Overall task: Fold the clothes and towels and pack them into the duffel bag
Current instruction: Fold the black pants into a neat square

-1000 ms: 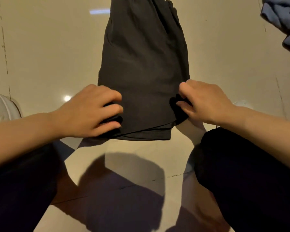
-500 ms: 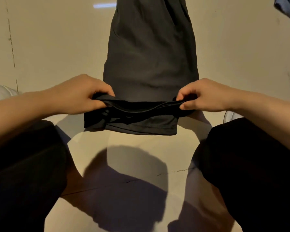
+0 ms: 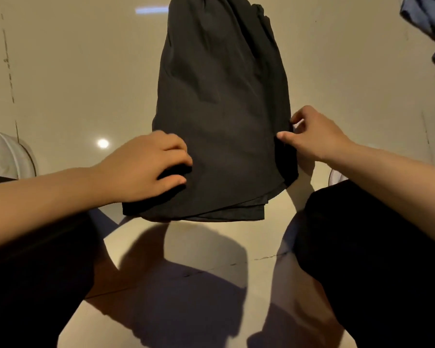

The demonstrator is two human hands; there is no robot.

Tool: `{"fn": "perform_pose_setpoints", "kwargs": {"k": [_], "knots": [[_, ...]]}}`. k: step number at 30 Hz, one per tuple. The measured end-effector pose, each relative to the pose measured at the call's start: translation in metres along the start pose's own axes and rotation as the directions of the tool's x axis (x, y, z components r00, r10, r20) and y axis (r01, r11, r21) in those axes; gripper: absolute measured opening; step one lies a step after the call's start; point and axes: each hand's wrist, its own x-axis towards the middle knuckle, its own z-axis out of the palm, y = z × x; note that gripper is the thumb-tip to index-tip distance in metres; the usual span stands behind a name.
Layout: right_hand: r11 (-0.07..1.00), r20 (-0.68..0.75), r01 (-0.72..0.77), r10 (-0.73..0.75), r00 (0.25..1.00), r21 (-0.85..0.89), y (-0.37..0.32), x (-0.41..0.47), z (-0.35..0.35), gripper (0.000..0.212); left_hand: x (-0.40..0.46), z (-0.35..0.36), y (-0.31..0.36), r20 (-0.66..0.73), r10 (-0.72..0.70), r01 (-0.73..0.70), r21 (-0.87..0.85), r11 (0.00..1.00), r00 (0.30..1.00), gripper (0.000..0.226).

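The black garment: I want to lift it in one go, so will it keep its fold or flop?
The black garment is probably floppy: its thin layers splay at the near hem. It looks light, creasing softly under the left hand. It may slide on the glossy floor.

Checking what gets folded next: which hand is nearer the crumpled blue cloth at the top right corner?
Right hand, at the black garment's right edge below the blue cloth; left hand is across it.

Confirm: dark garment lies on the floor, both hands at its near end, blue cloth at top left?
One error, per the head view: the blue cloth is at top right. The dark garment does lie on the floor, left hand and right hand at its near end.
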Motion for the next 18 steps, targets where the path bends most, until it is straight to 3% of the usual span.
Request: {"fn": "perform_pose_setpoints", "kwargs": {"k": [3, 5, 7, 9, 11, 14, 18], "knots": [[0.924, 0.160, -0.191, 0.144, 0.976, 0.331, 0.003, 0.007, 0.001, 0.031, 0.002, 0.005, -0.010, -0.159, -0.196, 0.200, 0.014, 0.980, 0.968, 0.052], [0.883, 0.208, -0.194, 0.113, 0.972, 0.427, 0.002, 0.008, -0.002, 0.020, 0.005, 0.005, -0.013, -0.246, -0.434, 0.403, -0.166, 0.900, 0.867, 0.048], [0.888, 0.178, -0.144, 0.072, 0.981, 0.436, 0.001, 0.007, -0.007, 0.017, 0.011, 0.002, -0.014, -0.179, -0.709, 0.568, -0.479, 0.669, 0.682, 0.041], [0.894, 0.109, -0.109, 0.068, 0.992, 0.434, 0.005, 0.005, -0.009, 0.020, 0.016, 0.001, -0.016, -0.004, -0.847, 0.601, -0.703, 0.381, 0.532, 0.043], [0.885, 0.106, -0.090, 0.047, 0.993, 0.456, 0.008, 0.001, -0.007, 0.025, 0.021, -0.001, -0.017, 0.052, -0.858, 0.563, -0.774, 0.288, 0.511, 0.046], [0.920, 0.184, -0.092, 0.021, 0.983, 0.382, 0.004, -0.001, -0.001, 0.014, 0.030, -0.006, -0.017, 0.108, -0.850, 0.499, -0.844, 0.195, 0.516, 0.051], [0.933, 0.174, -0.146, 0.092, 0.980, 0.329, 0.001, 0.000, 0.006, 0.017, 0.044, -0.008, -0.019, 0.166, -0.851, 0.533, -0.832, 0.150, 0.498, 0.061]]}}
